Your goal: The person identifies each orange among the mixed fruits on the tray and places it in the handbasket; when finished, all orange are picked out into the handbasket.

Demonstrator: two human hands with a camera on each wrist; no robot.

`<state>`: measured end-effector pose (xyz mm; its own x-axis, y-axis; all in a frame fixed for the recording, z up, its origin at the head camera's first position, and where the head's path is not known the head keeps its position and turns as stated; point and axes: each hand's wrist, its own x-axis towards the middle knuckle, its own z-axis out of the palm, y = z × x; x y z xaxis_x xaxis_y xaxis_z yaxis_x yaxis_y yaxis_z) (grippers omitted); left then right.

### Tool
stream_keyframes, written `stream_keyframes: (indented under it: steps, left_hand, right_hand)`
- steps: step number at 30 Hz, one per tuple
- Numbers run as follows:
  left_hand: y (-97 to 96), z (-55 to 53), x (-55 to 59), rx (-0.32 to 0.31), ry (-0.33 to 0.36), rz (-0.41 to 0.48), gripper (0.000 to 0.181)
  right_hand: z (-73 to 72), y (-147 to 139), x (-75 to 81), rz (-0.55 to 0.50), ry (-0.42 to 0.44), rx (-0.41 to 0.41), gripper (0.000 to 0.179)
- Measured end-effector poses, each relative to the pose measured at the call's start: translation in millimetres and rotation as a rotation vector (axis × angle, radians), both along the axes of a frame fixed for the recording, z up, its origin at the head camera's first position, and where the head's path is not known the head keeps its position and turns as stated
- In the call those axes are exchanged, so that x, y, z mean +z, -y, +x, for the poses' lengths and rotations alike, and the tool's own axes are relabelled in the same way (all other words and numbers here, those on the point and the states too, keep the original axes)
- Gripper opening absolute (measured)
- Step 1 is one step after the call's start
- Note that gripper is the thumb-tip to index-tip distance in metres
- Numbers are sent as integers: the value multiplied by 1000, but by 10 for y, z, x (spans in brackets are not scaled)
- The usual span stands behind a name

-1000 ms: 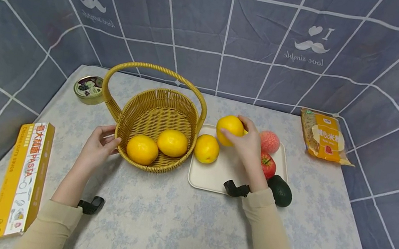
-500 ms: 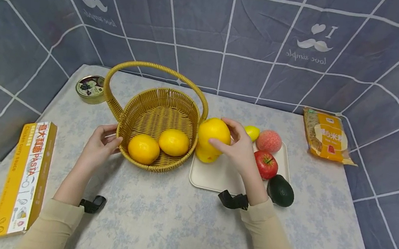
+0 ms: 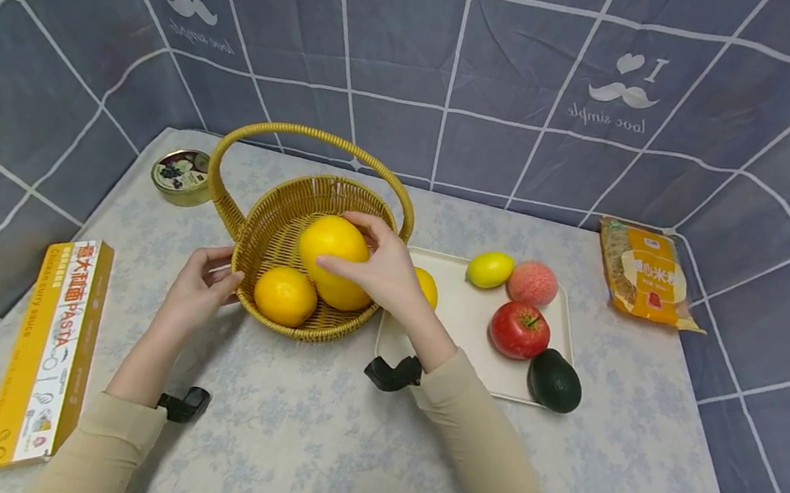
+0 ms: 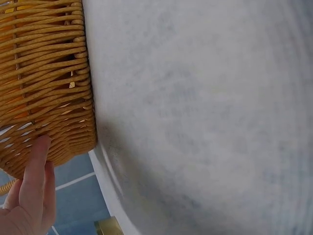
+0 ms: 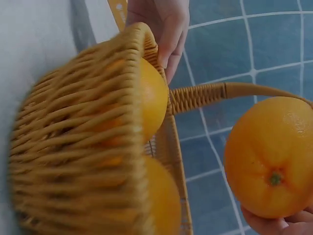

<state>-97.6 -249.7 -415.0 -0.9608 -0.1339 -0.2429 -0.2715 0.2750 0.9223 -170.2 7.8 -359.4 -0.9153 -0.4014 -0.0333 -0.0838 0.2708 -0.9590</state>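
Note:
My right hand [image 3: 388,270] grips an orange [image 3: 333,248] between thumb and fingers, over the opening of the wicker basket [image 3: 277,218]. In the right wrist view, this held orange [image 5: 271,156] shows its stem end, with fingertips [image 5: 266,223] beneath. Inside the basket, one orange [image 3: 286,297] is in plain sight; a second orange [image 3: 346,298] is partly hidden by the held one. My left hand [image 3: 198,287] rests against the basket's left side. The left wrist view shows its fairly straight fingers [image 4: 35,161] on the woven outer wall [image 4: 44,88].
A cream tray [image 3: 453,346] on the right bears another orange [image 3: 427,286], a lemon [image 3: 489,269], a pink fuzzy ball-shaped fruit [image 3: 533,283], a red apple [image 3: 519,329] and an avocado [image 3: 554,382]. A pasta box [image 3: 47,355], round tin [image 3: 182,175] and noodle packet [image 3: 649,273] lie around; the basket handle [image 3: 320,134] arches overhead.
My right hand has carried the orange leftward from above the tray to over the basket, uncovering the lemon and apple. The left hand has stayed at the basket's side.

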Motion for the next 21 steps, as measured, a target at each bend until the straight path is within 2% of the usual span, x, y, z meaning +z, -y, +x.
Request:
stream_keyframes:
  steps: [7,12,17,21]
  left_hand:
    - [9,-6,-12,8,1,-5,56]
    - [11,-3,-16,10,4,-3,55]
    - [0,-3,-14,13,15,8,55]
    - [-1,-7,1,8,13,9,54]
  right_hand:
    - [-350,377,95,107,-22,14,75]
    - [-569,594,26,165,-10,20,75]
    - [-690,801,-73,251,24,17,72]
    - [-720,937,-93,339,29,22,73]
